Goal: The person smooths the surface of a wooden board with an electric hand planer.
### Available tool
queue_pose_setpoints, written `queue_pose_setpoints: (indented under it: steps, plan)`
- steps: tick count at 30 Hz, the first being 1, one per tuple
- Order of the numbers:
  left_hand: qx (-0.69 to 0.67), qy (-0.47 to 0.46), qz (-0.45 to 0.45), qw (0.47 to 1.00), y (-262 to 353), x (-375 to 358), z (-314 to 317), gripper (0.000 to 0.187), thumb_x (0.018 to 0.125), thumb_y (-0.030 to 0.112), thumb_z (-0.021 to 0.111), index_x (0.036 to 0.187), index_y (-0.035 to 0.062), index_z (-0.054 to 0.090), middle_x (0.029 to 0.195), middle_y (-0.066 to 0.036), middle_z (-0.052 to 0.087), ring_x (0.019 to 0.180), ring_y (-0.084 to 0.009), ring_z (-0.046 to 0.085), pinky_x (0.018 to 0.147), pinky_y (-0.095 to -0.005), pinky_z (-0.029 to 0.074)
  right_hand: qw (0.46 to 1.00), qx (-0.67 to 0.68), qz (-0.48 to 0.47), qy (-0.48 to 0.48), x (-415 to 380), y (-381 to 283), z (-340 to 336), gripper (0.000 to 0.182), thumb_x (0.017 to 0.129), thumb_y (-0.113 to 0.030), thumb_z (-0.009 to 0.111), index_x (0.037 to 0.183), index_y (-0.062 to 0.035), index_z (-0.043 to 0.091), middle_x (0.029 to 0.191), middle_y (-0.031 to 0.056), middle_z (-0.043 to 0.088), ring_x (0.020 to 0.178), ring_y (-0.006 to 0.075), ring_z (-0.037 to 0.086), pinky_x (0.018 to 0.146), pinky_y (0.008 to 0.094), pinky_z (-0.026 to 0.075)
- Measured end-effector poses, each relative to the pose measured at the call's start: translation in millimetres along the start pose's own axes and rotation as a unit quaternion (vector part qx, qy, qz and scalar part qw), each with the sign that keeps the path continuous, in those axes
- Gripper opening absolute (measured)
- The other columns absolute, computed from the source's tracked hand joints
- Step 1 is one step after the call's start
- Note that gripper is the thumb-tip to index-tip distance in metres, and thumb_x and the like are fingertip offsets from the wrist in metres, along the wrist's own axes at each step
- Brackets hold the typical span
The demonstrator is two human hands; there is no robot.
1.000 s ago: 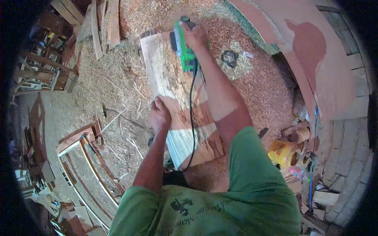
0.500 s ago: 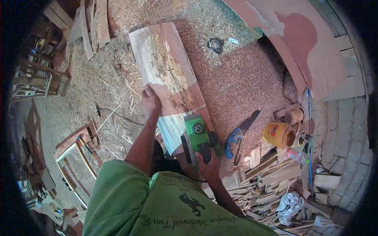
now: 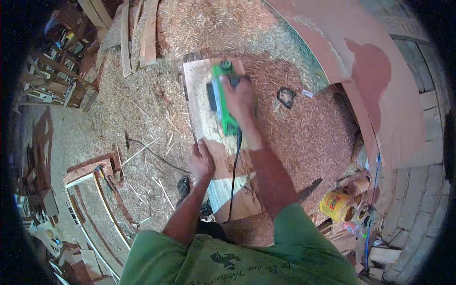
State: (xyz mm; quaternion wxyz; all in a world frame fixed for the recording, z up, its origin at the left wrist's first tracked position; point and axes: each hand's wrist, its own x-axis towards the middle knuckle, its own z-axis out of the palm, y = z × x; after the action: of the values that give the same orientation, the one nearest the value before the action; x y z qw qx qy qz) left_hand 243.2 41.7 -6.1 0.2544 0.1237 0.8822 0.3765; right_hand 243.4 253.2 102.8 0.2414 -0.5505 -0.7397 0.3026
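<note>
Plank down on the shavings, planer out at its far end, both hands on the job.

Landmark: the plank (image 3: 216, 142), lying flat on the shavings-covered floor (image 3: 294, 128), long axis running away from the person, so the tool can travel its full length. Green electric planer (image 3: 222, 99) sits sole-down on the plank's far end; its cord (image 3: 234, 175) trails back along the plank, behind the tool's body. Right hand (image 3: 240, 95) closed around the planer's handle, arm stretched out to reach. Left hand (image 3: 200, 160) pressed on the plank's left edge at mid-length, fingers curled over it, likely to stop it shifting. Yellow can (image 3: 336, 205) stands well to the plank's right.
</note>
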Motion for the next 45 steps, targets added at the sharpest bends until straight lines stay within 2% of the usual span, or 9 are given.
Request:
queue_pose_setpoints:
  steps: [4,9,13,18,24,34,38,41,45]
  plan:
    - [-0.046,-0.001,0.012,0.999,4.2,2.4,-5.3,0.061,0.106,0.057,0.037,0.119,0.0074,0.069,0.102,-0.031,0.069,0.1,-0.0547,0.064,0.084,-0.0605,0.049,0.987,-0.088,-0.098,0.089,113.1,-20.0,54.6,0.084,0.092,-0.074,0.054,0.09,0.0073,0.073,0.082,0.0265,0.073,0.081,0.0404,0.074,0.075,0.0502,0.058]
    - [-0.064,-0.014,0.014,0.998,-4.7,0.1,-3.7,0.064,0.105,0.062,0.035,0.123,0.0088,0.067,0.101,-0.034,0.069,0.101,-0.0557,0.064,0.085,-0.0609,0.049,0.998,-0.009,-0.051,-0.023,113.0,-20.9,47.4,0.077,0.091,-0.072,0.058,0.071,0.0007,0.073,0.054,0.0156,0.063,0.058,0.033,0.07,0.069,0.0483,0.058]
    - [-0.056,-0.02,0.001,0.998,-8.5,-1.0,-6.0,0.073,0.104,0.063,0.034,0.127,0.0015,0.065,0.112,-0.036,0.066,0.11,-0.0556,0.062,0.092,-0.0584,0.048,0.998,-0.01,-0.055,0.035,-26.2,19.4,4.4,0.065,0.092,-0.061,0.068,0.072,0.0013,0.069,0.066,0.0204,0.068,0.069,0.0377,0.071,0.069,0.0487,0.055]
    - [-0.177,-0.022,-0.022,0.984,-29.9,4.5,3.3,0.075,0.104,0.061,0.032,0.128,-0.0001,0.067,0.115,-0.03,0.07,0.109,-0.049,0.066,0.096,-0.0528,0.048,0.991,0.024,0.122,-0.057,-290.7,84.1,-78.9,0.054,0.096,-0.038,0.071,0.131,0.002,0.06,0.114,0.0262,0.07,0.106,0.0404,0.068,0.095,0.0494,0.052]
    - [-0.272,-0.029,-0.06,0.96,-60.1,23.1,28.1,0.064,0.101,0.05,0.04,0.119,-0.0015,0.072,0.113,-0.026,0.073,0.107,-0.0431,0.069,0.096,-0.049,0.049,0.988,-0.01,0.152,-0.029,-445.1,123.0,-104.6,0.05,0.093,-0.039,0.075,0.119,0.0024,0.066,0.104,0.0193,0.073,0.097,0.0321,0.071,0.088,0.0431,0.055]
    - [-0.274,-0.01,-0.051,0.96,-42.2,11.9,12.2,0.059,0.101,0.045,0.047,0.123,-0.004,0.071,0.111,-0.026,0.073,0.102,-0.0374,0.069,0.094,-0.0448,0.049,0.98,-0.002,0.184,-0.08,-258.1,29.6,-63.7,0.067,0.093,-0.05,0.073,0.129,0.0038,0.058,0.111,0.0268,0.07,0.103,0.0428,0.069,0.091,0.0505,0.054]
    - [-0.305,-0.017,-0.021,0.952,-64.6,22.5,29.5,0.058,0.104,0.043,0.046,0.123,-0.0063,0.069,0.112,-0.026,0.073,0.103,-0.0337,0.068,0.092,-0.044,0.05,0.998,0.042,0.032,-0.032,-161.2,34.9,-11.5,0.06,0.093,-0.049,0.072,0.119,0.0043,0.062,0.099,0.0258,0.072,0.093,0.0434,0.072,0.081,0.0515,0.056]
    - [-0.265,-0.016,-0.022,0.964,-55.1,16.4,23.1,0.058,0.105,0.045,0.043,0.125,-0.0036,0.068,0.111,-0.028,0.071,0.104,-0.0394,0.068,0.092,-0.0458,0.05,0.998,-0.039,-0.035,0.021,-78.0,18.0,24.0,0.048,0.095,-0.046,0.071,0.101,0.0013,0.072,0.087,0.0246,0.072,0.084,0.0437,0.072,0.077,0.0498,0.055]
    - [-0.242,-0.042,-0.037,0.969,-47.5,16.4,16.2,0.058,0.105,0.047,0.037,0.129,0.0024,0.066,0.114,-0.033,0.067,0.106,-0.0538,0.062,0.091,-0.0518,0.048,0.996,-0.089,0.022,-0.011,25.5,-41.6,47.5,0.079,0.092,-0.071,0.059,0.091,0.0066,0.073,0.094,0.031,0.072,0.092,0.0454,0.072,0.079,0.0532,0.056]
